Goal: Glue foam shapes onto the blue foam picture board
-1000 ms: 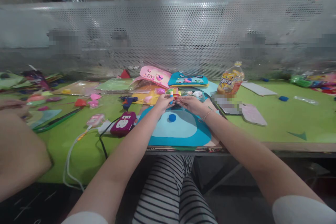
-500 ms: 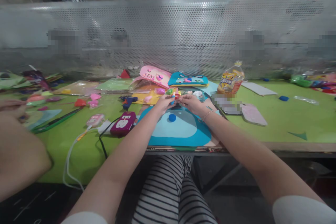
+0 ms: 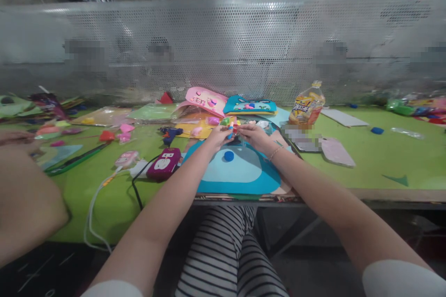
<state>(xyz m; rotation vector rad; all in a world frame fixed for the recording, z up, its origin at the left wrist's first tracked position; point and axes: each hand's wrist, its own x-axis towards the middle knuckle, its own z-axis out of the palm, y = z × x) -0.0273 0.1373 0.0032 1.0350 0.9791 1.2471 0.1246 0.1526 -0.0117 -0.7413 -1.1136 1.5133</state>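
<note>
My left hand is closed, fingertips pinching a small blue-and-white piece that looks like modelling clay. Close beside it, my right hand pinches a small red piece, partly hidden by the fingers. The two hands almost meet over the far edge of a blue foam sheet with a pale blue panel. A round dark blue lump rests on that panel, below my hands. Behind them lie a pink decorated piece and a teal decorated piece.
Left of my arms are a purple box with cables, a blue glue gun and pink clay bits. A bottle of yellow drink and a pink phone lie right. Another person's arm reaches in at far left.
My hands stay in nearly the same place, with small finger shifts around the red and blue pieces. The other person's hand at far left has moved slightly.
</note>
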